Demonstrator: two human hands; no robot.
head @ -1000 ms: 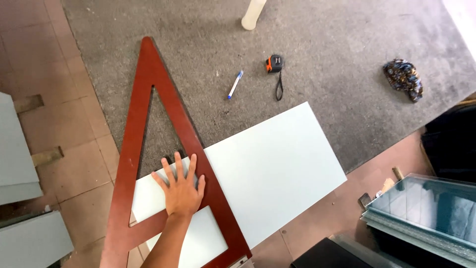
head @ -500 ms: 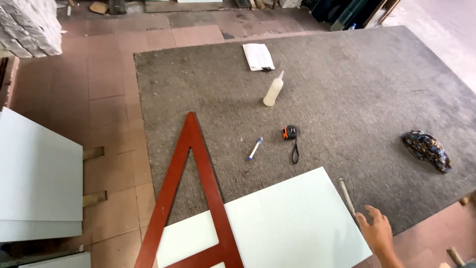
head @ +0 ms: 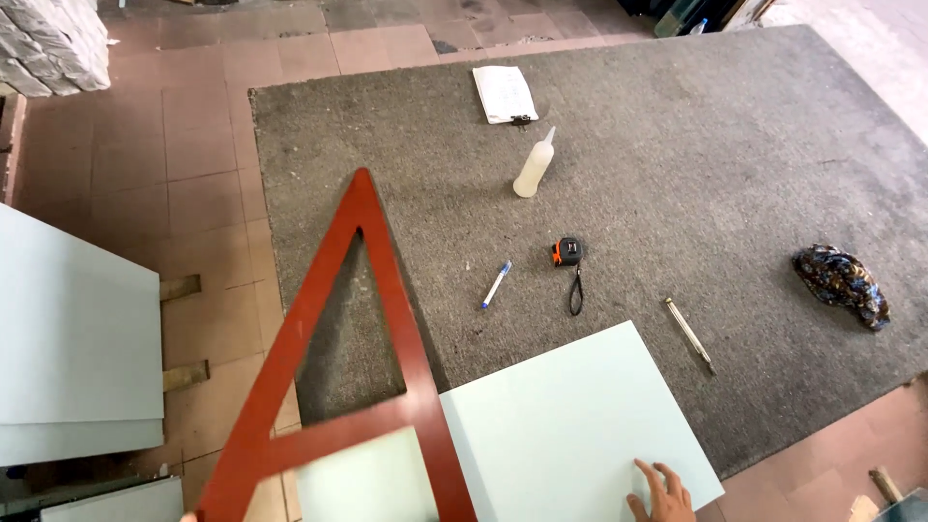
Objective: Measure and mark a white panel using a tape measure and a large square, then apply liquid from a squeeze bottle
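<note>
Right hand flat, fingers spread, on the pale sheet near its corner. Left hand out of view. Red triangle lies across the sheet, left of the hand. Steadying step; next probably needs the cutter just ahead.

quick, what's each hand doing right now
Left hand: out of view.
Right hand: open, fingers flat on the pale sheet, holding nothing.
</note>
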